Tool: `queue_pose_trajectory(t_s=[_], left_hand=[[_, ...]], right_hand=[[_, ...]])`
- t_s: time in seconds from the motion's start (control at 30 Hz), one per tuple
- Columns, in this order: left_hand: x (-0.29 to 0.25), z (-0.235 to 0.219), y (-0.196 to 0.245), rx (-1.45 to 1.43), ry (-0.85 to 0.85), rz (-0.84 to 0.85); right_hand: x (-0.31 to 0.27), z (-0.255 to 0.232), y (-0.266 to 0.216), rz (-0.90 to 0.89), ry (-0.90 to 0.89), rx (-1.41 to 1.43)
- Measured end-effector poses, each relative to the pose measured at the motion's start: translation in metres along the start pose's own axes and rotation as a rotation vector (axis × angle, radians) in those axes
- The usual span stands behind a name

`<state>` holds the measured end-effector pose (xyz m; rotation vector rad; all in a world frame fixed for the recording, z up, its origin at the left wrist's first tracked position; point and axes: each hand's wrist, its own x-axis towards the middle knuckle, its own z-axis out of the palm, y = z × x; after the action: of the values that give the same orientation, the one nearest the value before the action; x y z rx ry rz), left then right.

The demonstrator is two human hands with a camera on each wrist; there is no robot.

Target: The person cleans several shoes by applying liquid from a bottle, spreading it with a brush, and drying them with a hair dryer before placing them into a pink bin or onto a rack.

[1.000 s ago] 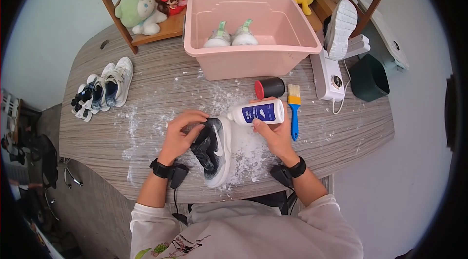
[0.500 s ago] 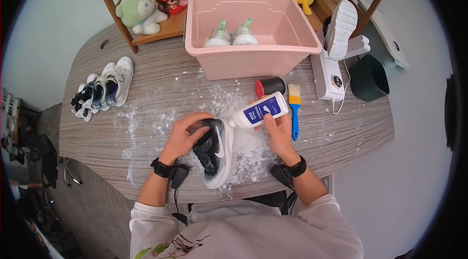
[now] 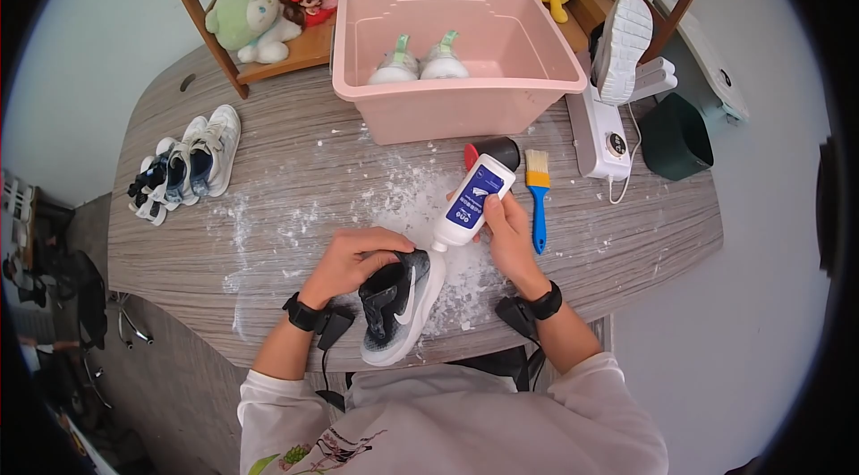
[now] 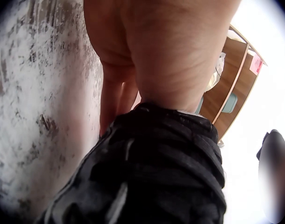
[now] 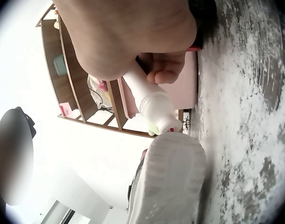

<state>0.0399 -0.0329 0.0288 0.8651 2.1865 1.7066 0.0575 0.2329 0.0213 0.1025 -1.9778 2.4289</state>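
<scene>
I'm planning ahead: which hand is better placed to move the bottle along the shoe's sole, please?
Probably the right hand: it grips the bottle, tip near the sole, while the left hand holds the shoe.

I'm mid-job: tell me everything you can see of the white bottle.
The white bottle looks like smooth, opaque plastic, with sloping shoulders and a narrow nozzle showing a small red spot at its tip. A blue label bears white print and a white picture. The right hand grips it off the table, tilted, nozzle toward the shoe. The nozzle is at the heel end's sole edge; whether it touches is unclear. The fill level doesn't show.
</scene>
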Motion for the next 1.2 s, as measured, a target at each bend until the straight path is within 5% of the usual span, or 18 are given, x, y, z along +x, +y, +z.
queue_pose_trajectory(t_s=[0.23,0.6,0.83,1.03,1.2], left_hand=[[-0.002,-0.001,-0.013,0.002,0.096,-0.025],[-0.004,-0.004,-0.026,0.039,0.485,-0.107],[-0.003,-0.003,-0.024,0.025,0.525,-0.080],[-0.003,-0.004,-0.025,0.040,0.519,-0.064],[-0.002,-0.004,-0.026,0.035,0.521,-0.044]], right_hand=[[-0.005,0.003,-0.002,-0.096,-0.050,0.077],[-0.008,0.010,-0.013,-0.194,-0.099,0.051],[-0.009,-0.001,-0.014,-0.168,-0.214,0.128],[-0.010,0.012,-0.014,-0.166,-0.045,0.068],[-0.009,0.004,-0.009,-0.332,-0.184,-0.097]])
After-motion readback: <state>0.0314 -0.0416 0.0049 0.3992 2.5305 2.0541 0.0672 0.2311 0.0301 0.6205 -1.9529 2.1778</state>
